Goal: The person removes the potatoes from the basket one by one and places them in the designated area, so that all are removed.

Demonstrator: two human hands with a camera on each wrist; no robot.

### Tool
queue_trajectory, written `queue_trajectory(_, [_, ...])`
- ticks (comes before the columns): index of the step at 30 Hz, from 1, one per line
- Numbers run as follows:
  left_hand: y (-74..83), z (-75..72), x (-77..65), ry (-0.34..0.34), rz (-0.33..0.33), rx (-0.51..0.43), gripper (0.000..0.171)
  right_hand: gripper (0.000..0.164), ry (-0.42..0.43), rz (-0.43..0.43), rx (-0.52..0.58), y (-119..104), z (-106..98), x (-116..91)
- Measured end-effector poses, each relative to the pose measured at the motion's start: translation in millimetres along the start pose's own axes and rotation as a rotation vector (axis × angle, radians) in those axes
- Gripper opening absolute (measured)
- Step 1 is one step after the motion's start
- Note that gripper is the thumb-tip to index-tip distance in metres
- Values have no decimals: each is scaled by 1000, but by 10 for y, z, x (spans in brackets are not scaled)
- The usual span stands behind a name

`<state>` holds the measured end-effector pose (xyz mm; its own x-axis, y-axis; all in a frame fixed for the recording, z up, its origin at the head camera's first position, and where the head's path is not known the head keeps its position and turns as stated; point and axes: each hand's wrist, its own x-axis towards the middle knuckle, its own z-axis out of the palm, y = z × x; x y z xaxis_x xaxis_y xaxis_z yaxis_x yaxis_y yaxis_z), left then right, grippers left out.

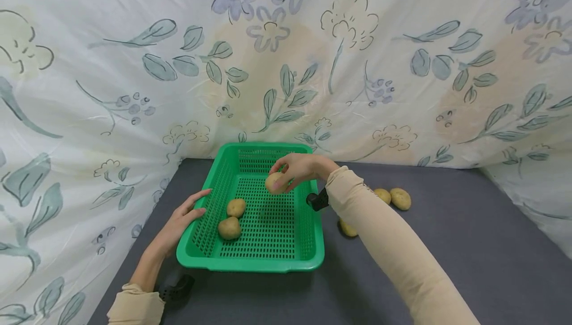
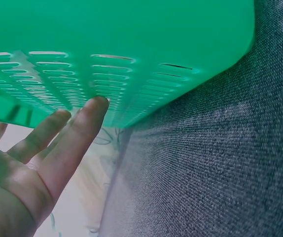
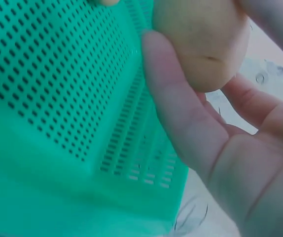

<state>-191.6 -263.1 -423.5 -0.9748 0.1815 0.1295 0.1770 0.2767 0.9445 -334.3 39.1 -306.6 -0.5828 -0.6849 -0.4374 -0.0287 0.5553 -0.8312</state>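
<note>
My right hand (image 1: 303, 167) grips a potato (image 1: 274, 184) above the floor of a green plastic basket (image 1: 250, 265). Up close in the right wrist view, fingers and thumb wrap the held potato (image 3: 203, 47), with the slotted basket wall behind it. Along the basket's left side, my left hand (image 1: 176, 225) lies with its fingertips at the rim. The left wrist view has that hand's fingers (image 2: 77, 140) extended against the outer slotted wall. Two other potatoes sit together on the left of the basket floor, one (image 1: 236, 207) behind the other (image 1: 229, 228).
Right of the basket, two potatoes lie side by side on the dark grey tabletop (image 1: 447, 245): one (image 1: 382, 195) partly behind my right sleeve, one (image 1: 400, 199) in full view. Another potato (image 1: 348, 228) shows nearer, beside the sleeve. A floral curtain (image 1: 286, 91) hangs behind and on both sides.
</note>
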Motion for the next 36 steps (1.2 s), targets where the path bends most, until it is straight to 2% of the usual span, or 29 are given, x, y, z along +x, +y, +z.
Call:
queue_trajectory(15, [5,7,-24,1,-10,-6,52,54,129,-108,116,267,-361,-344])
queue_trajectory(20, [-2,2,-26,2,-6,-5,52,51,147,-122,90,346,-455,-487])
queue_trajectory(26, [5,1,-15,-5,-8,-9,52,54,181,-139,39,495,-568,-663])
queue_trajectory(36, [20,3,-3,-14,-15,-37,53,56,214,-153,79,759,-708,-859])
